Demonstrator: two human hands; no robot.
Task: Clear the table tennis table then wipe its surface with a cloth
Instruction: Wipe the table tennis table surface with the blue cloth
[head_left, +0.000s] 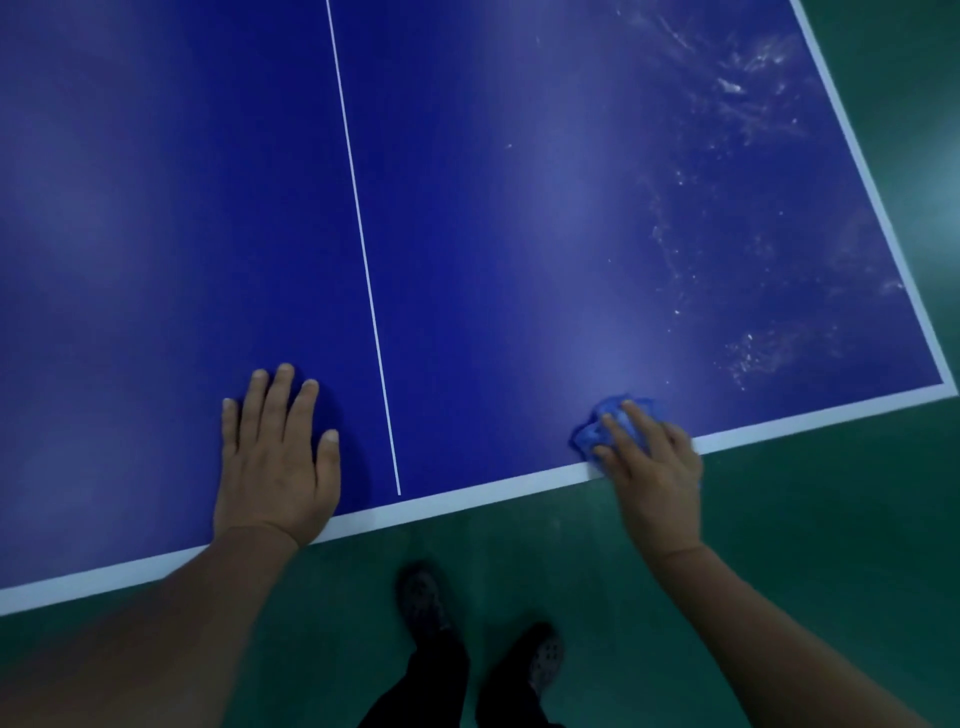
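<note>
The right hand (649, 457) is placed at the near edge of the bench (156, 208), close to its right corner. Its fingers are curled down over a crumpled blue cloth (605, 421), which is held bunched beneath them and pressed against the blue surface. The cloth is seen protruding past the fingertips toward the far side and to the left; as a wad, it has no clear long axis. Its near part is hidden under the hand, and part of it lies over the white edge line (467, 493).

The left hand (275, 457) is laid flat, palm down, on the surface with the fingers straight and slightly spread, pointing away from the person. Nothing is held by it. It is positioned just to the left of the thin white centre line (363, 260), with the heel of the hand at the white edge line.

The centre line is directed away from the person, slightly tilted to the left toward the far side. Whitish smears and specks (748, 83) are visible on the right portion of the surface, near the right side line.

Below the bench edge, a green floor (805, 493) is visible, on which two shoes (423, 597) and dark trouser legs are seen.
</note>
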